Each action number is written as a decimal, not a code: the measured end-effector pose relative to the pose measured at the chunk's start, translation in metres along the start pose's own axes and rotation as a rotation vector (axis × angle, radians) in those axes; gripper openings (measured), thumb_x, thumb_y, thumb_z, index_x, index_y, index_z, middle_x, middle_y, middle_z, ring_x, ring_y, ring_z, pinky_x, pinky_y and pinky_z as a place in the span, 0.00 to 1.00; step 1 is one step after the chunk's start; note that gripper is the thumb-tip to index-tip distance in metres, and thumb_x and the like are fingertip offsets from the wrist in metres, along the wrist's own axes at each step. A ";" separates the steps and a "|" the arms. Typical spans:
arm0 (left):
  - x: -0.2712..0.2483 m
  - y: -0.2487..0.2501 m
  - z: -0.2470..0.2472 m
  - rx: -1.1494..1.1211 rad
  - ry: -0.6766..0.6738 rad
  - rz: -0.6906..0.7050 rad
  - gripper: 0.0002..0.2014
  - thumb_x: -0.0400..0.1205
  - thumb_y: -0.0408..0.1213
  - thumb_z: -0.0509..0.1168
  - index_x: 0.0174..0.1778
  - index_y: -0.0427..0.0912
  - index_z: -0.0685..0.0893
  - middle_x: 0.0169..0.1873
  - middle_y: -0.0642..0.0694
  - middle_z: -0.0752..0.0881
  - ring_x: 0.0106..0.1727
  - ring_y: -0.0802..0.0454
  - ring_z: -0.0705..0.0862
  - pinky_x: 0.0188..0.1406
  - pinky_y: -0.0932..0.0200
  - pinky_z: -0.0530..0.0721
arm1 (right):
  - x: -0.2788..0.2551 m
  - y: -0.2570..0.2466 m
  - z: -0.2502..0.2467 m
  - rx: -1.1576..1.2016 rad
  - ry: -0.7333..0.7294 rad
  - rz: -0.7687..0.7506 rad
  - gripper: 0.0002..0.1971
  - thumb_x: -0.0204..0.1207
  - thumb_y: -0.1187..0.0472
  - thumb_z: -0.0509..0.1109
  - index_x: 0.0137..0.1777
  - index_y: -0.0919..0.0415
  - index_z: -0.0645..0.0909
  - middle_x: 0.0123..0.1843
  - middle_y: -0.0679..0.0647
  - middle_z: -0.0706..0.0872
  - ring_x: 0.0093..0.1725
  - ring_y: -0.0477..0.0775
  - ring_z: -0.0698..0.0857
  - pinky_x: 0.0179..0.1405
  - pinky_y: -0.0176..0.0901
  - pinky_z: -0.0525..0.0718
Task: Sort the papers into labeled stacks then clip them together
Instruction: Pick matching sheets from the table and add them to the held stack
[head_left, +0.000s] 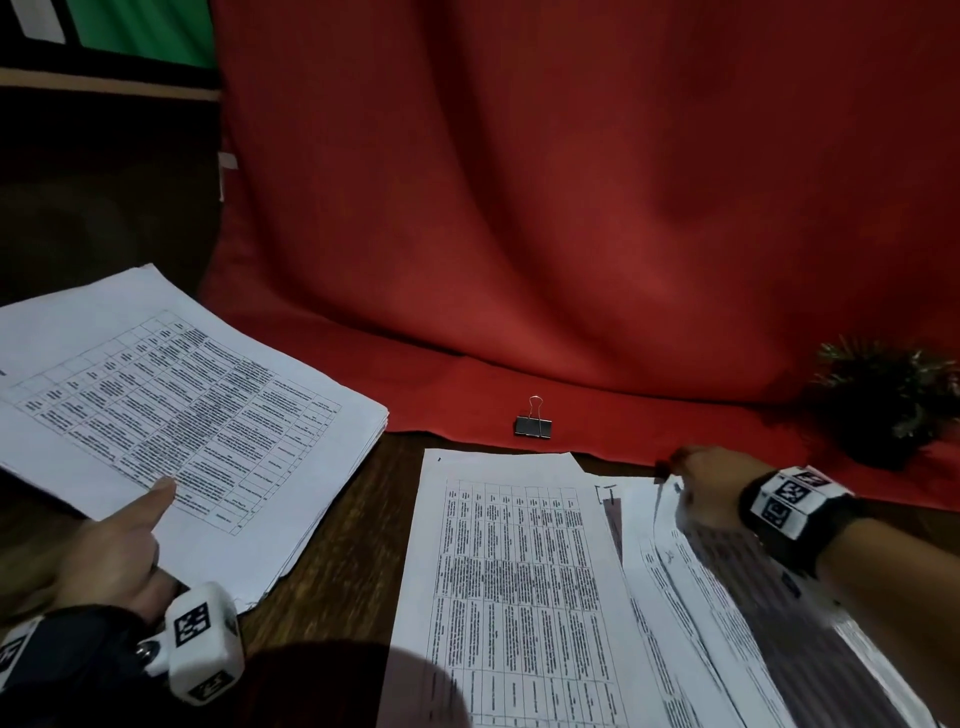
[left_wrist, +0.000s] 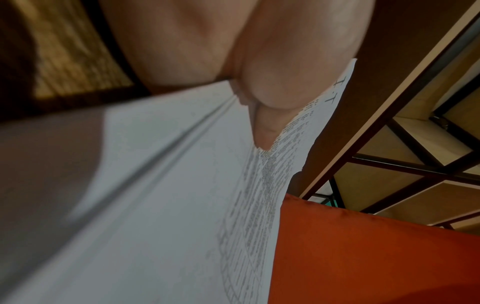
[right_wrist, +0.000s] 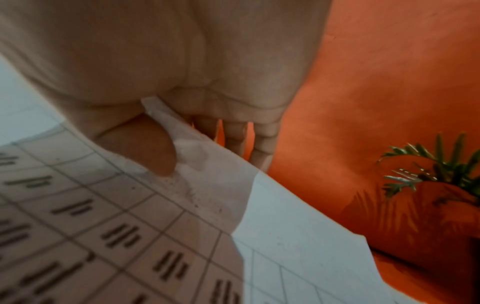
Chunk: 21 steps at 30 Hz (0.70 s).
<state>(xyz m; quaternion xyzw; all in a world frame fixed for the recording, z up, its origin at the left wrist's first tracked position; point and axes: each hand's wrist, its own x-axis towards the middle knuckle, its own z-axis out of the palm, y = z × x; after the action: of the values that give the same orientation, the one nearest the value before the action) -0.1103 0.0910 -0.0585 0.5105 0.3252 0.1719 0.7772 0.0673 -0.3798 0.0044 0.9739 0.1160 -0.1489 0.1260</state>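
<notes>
A thick left stack of printed papers (head_left: 192, 405) lies at the left of the table. My left hand (head_left: 136, 525) grips its near edge, thumb (left_wrist: 263, 123) on the top sheet (left_wrist: 168, 195) and the fingers hidden underneath. A middle stack (head_left: 519, 582) lies flat in front of me. On the right is a loose, fanned pile (head_left: 691, 613). My right hand (head_left: 698, 486) pinches the far corner of its top sheet (right_wrist: 218, 185), which is lifted, between the thumb (right_wrist: 155, 150) and the fingers behind. A black binder clip (head_left: 534, 425) sits on the red cloth, beyond the middle stack.
A red cloth (head_left: 571, 234) drapes the back wall and the far part of the dark wooden table (head_left: 353, 525). A small dark green plant (head_left: 888, 405) stands at the far right, close behind my right hand.
</notes>
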 end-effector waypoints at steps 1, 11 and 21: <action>0.006 -0.004 -0.002 -0.016 -0.032 0.005 0.34 0.88 0.40 0.64 0.10 0.59 0.85 0.04 0.56 0.73 0.08 0.59 0.78 0.05 0.59 0.77 | -0.001 -0.002 -0.001 -0.005 -0.005 0.006 0.25 0.58 0.54 0.62 0.56 0.49 0.85 0.49 0.50 0.89 0.45 0.52 0.87 0.51 0.49 0.88; 0.018 -0.003 -0.008 -0.023 0.082 -0.070 0.35 0.93 0.45 0.55 0.19 0.65 0.90 0.04 0.55 0.72 0.08 0.53 0.78 0.04 0.58 0.76 | -0.016 0.023 0.014 0.185 0.067 -0.012 0.15 0.69 0.58 0.68 0.52 0.44 0.69 0.37 0.48 0.86 0.36 0.47 0.86 0.36 0.48 0.86; 0.004 -0.005 -0.002 0.007 0.125 0.059 0.12 0.83 0.47 0.69 0.49 0.45 0.95 0.11 0.50 0.79 0.10 0.57 0.77 0.13 0.65 0.78 | -0.032 0.089 -0.079 0.171 0.521 0.091 0.09 0.75 0.68 0.70 0.54 0.59 0.83 0.52 0.68 0.90 0.50 0.68 0.89 0.54 0.61 0.87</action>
<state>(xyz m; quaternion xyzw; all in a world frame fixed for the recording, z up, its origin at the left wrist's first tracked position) -0.1096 0.0926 -0.0648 0.5107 0.3584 0.2250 0.7484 0.0818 -0.4470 0.1060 0.9907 0.0875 0.1031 0.0160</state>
